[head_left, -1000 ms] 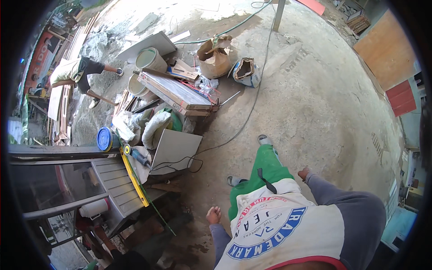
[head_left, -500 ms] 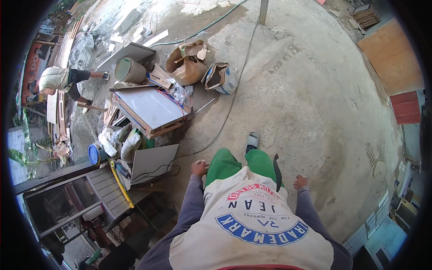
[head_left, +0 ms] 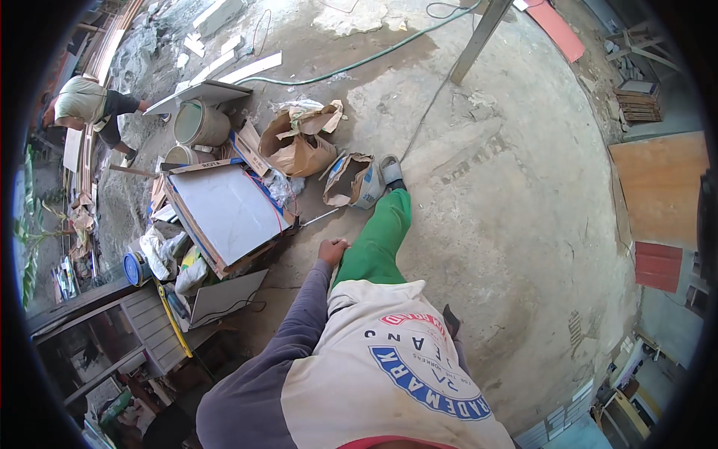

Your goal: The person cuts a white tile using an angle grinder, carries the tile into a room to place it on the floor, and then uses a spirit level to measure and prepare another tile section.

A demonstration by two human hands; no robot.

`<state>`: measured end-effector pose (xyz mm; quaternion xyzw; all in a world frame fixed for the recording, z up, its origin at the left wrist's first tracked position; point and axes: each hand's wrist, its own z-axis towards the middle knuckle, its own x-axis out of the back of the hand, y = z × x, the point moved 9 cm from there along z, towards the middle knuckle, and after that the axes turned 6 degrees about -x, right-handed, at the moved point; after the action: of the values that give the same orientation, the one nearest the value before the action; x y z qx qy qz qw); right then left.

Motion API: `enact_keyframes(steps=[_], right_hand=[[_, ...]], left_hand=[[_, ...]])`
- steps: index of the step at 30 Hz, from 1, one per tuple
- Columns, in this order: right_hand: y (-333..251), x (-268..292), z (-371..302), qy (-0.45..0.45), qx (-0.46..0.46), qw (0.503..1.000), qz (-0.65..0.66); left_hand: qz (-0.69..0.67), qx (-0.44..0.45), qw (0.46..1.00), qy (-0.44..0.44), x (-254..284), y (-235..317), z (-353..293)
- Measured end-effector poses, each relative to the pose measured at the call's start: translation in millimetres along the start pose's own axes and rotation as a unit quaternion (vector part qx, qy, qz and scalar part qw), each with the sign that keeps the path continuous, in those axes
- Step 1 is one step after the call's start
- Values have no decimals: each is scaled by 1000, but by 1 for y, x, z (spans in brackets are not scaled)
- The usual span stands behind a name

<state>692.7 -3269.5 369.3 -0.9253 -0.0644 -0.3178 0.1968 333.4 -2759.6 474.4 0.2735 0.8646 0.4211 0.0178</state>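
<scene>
One step closer to that grey rectangular slab (head_left: 223,208) left of the open white-and-blue paper bag (head_left: 369,191) — your half-curled left hand (head_left: 333,251) looks empty, near both. Right hand's hidden — can't tell.

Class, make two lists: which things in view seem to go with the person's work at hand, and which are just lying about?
With the work, judging by nearness:
- left hand, nothing visibly held
- gray slab
- open white bag

Apparently lying about:
- green hose
- blue-lidded bucket
- yellow level
</scene>
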Motion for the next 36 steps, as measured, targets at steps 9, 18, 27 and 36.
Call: enact_keyframes(steps=[9,18,27,36], right_hand=[[-267,184,113,-37,-228,910,343],[-542,257,288,-74,-220,931,282],[-798,292,507,-188,-93,971,-114],[-1396,356,673,-135,125,980,77]], left_hand=[[-201,41,974,90,124,238,179],[-308,68,933,173,159,268,287],[396,243,876,-131,136,153,249],[-141,119,889,418,283,333,395]])
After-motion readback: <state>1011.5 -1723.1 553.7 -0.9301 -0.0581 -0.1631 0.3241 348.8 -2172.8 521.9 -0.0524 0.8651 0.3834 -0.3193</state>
